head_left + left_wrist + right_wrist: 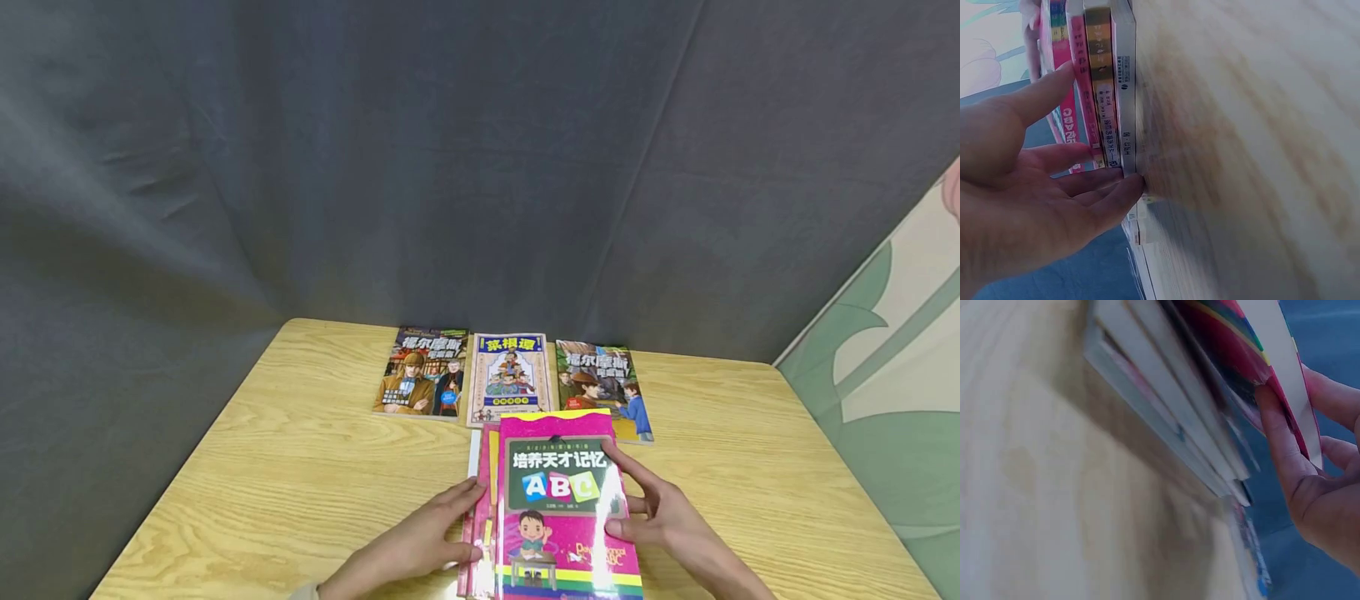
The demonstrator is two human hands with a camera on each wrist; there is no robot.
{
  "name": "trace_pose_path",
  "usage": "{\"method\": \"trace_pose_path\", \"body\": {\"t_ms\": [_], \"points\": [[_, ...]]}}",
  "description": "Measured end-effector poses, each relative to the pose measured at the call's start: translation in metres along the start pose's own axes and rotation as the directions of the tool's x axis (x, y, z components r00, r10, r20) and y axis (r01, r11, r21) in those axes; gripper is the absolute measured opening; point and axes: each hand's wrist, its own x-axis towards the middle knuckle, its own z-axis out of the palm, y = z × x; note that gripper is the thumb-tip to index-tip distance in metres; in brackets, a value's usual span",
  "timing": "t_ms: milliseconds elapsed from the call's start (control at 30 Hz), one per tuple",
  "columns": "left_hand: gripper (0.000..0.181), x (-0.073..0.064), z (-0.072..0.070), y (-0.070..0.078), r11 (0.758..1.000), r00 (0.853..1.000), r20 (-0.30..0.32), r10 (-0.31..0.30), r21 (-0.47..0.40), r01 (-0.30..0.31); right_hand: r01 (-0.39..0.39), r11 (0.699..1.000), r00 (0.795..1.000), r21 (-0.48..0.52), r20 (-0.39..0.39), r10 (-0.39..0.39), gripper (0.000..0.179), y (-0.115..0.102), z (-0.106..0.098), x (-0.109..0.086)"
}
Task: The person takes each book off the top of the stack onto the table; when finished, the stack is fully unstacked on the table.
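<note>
My right hand [663, 521] pinches the right edge of a pink ABC book [558, 500] with a green panel and a cartoon child on its cover. In the right wrist view that book is raised at an angle off the stack, with the thumb on one face and fingers on the other. Beneath it lies a stack of books [1102, 87] with pink, yellow-brown and white spines, mostly hidden from above. Along the stack's left side rests my left hand [420, 533], its loosely extended fingers touching the spines and its lowest fingertip close to the tabletop.
Three books lie in a row at the table's back: a dark comic-style book [422, 375] at left, a blue-and-white one [512, 379] in the middle, another dark one [600, 385] at right. Behind the wooden table [300, 467] hangs a dark grey curtain [450, 167].
</note>
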Motion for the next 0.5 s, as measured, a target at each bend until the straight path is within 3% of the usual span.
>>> {"method": "trace_pose_path", "body": {"t_ms": [200,367,500], "points": [[0.080,0.000,-0.001,0.000,1.000,1.000,-0.004,-0.006,0.009,0.006,0.010,0.999,0.997,-0.039,-0.072,-0.012,0.090,-0.018,-0.017,-0.001],[0.079,0.000,0.000,0.000,1.000,1.000,0.001,-0.007,0.008,0.007,0.000,0.992,0.984,-0.126,-0.177,-0.023,0.088,-0.030,-0.040,-0.004],[0.078,0.001,0.000,0.001,1.000,1.000,0.000,-0.012,0.001,0.012,0.026,0.987,0.977,-0.156,-0.205,-0.058,0.085,-0.037,-0.061,-0.008]]}}
